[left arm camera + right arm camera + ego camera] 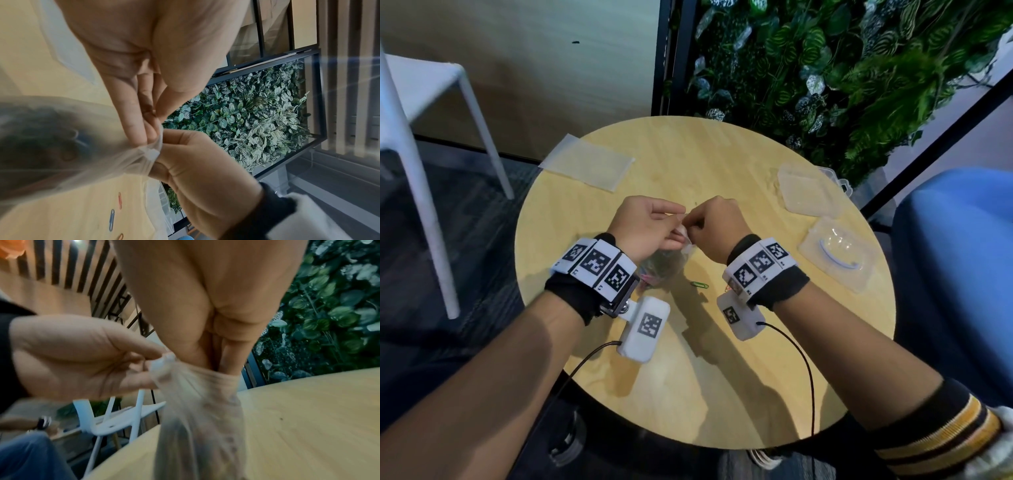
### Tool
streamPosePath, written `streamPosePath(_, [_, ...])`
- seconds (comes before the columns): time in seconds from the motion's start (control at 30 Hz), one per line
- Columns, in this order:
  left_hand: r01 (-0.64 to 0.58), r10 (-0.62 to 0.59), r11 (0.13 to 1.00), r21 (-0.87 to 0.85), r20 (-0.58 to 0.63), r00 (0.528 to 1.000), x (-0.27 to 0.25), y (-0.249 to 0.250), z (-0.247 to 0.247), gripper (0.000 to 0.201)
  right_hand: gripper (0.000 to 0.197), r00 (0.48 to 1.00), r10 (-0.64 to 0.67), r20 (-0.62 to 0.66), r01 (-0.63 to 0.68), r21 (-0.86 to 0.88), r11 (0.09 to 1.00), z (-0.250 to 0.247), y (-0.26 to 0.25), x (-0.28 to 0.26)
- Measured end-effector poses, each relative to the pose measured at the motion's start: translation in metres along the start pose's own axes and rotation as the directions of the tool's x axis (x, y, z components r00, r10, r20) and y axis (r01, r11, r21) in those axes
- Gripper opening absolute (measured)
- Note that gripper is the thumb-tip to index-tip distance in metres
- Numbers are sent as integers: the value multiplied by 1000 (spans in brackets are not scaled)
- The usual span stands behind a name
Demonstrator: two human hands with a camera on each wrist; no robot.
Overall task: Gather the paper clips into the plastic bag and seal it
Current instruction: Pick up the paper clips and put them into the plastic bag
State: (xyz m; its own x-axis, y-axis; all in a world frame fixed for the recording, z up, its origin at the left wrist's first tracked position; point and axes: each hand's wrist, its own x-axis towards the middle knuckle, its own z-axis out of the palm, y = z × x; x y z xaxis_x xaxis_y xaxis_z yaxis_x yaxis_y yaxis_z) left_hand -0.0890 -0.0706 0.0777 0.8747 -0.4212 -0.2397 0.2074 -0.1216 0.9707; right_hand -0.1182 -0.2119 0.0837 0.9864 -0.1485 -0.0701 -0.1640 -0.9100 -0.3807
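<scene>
Near the middle of the frame, above the round table (722, 394), the left hand (647, 226) and the right hand (714, 228) meet at the top of the plastic bag (664, 267) — both pinch its bunched mouth with fingers and thumb. The bag hangs down between the wrists with paper clips blurred inside. A green paper clip (699, 284) lies on the table just right of the bag — outside it.
</scene>
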Motion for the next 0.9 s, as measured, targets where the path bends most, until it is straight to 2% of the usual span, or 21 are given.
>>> streamPosePath(0.1, [-14,14,1000,12,-18,1000,2,2,-2,23,26,997,6,76,-7,20,1000,-7,-1,1])
streamPosePath(0.17, [-18,18,1000,9,-10,1000,2,4,-4,24,21,1000,-14,22,13,36,999,-10,1,-1])
streamPosePath(0.23, [-18,18,1000,12,6,1000,0,4,-3,24,19,997,-70,15,71,-42,997,-14,0,-3])
streamPosePath(0.3, [-26,26,999,23,4,1000,0,3,-2,24,22,991,-111,80,118,-96,988,-19,-2,-6])
streamPosePath(0.37, [-35,35,999,34,-9,999,0,3,-4,24,21,987,-133,87,129,59,990,-26,0,-8])
streamPosePath(0.43, [-37,38,999,36,-23,999,1,3,-8,24,19,995,-100,26,85,336,938,-35,7,-8])
streamPosePath(0.5, [-44,45,999,33,-36,998,3,4,-14,25,19,996,24,-83,20,483,875,-40,26,-1])
streamPosePath(0.53, [-49,50,998,38,-41,998,3,4,-17,25,20,989,91,-117,-25,474,880,-40,40,6])
streamPosePath(0.57, [-52,54,998,43,-47,997,4,4,-19,25,21,983,143,-116,-86,401,912,-37,56,13])
streamPosePath(0.63, [-53,55,998,43,-57,997,4,4,-23,25,28,972,234,-19,-232,78,970,-26,85,25])
streamPosePath(0.67, [-52,54,998,41,-59,997,4,4,-24,26,36,952,303,47,-300,-60,952,-18,98,29])
streamPosePath(0.73, [-49,51,998,37,-58,997,4,5,-25,26,49,901,398,171,-370,-172,913,-1,114,31])
streamPosePath(0.9, [-54,56,998,46,-51,997,5,6,-24,27,48,936,217,277,-138,-279,950,26,121,29])
